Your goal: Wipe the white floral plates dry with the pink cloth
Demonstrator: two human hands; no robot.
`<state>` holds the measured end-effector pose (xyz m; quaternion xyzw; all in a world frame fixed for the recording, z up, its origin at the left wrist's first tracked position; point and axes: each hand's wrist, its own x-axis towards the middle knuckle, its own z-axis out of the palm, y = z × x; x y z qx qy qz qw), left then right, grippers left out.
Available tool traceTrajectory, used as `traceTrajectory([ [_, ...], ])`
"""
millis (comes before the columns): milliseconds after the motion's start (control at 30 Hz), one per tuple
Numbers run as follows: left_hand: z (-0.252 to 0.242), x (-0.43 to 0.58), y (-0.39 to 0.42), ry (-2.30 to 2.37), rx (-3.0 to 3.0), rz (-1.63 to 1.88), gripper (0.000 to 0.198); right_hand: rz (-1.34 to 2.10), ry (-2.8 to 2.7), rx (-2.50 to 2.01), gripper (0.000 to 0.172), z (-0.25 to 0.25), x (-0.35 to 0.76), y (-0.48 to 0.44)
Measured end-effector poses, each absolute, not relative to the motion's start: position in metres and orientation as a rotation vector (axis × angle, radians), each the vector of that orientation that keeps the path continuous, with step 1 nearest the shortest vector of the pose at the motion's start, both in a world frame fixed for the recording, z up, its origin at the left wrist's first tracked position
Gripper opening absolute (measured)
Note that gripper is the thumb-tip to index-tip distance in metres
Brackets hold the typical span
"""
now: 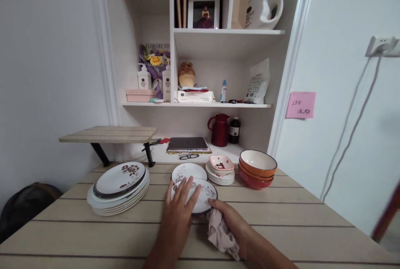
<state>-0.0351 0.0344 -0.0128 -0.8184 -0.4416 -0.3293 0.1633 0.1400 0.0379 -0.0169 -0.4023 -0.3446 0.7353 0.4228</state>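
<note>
A white plate (202,204) with a dark rim and a brown floral pattern is between my hands at the front of the table. My left hand (178,208) lies over its left side, fingers spread and stretched out. At the plate's right edge, my right hand (234,219) is closed around a crumpled pale pink cloth (218,230), its thumb at the rim. Just behind, partly covered by the front plate, is another patterned plate (187,170). Whether the front plate rests on the table or is slightly raised, I cannot tell.
Stacked plates (117,180) stand on the left. Small saucers (221,179) under a pink-rimmed dish (221,162), and stacked bowls (256,167), are at the right. Behind are a laptop (187,143), glasses (188,157), a red jug (220,130) and a small raised shelf (109,134).
</note>
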Motion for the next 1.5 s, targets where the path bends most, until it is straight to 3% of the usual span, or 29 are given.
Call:
traceTrajectory([
  [133,-0.015,-0.031,0.035,-1.314,-2.131,-1.010,0.082,1.945,-0.629,-1.114,0.039,-0.011,0.139,0.037],
  [500,-0.021,-0.028,0.035,-1.390,-2.067,-1.150,0.066,1.987,-0.579,-1.052,0.037,-0.003,0.141,0.035],
  [733,-0.034,-0.028,0.041,-1.633,-1.955,-1.404,0.060,2.015,-0.603,-1.048,0.040,0.000,0.140,0.036],
  [1000,-0.041,-0.031,0.053,-1.532,-2.094,-1.687,0.048,2.061,-0.526,-0.975,0.046,-0.004,0.146,0.045],
  [1200,-0.041,-0.032,0.054,-1.637,-2.074,-1.675,0.039,2.017,-0.497,-0.919,0.036,-0.008,0.151,0.048],
  [1500,-0.033,-0.041,0.050,-1.578,-1.869,-1.624,0.031,2.012,-0.579,-0.966,0.041,-0.020,0.152,0.052],
])
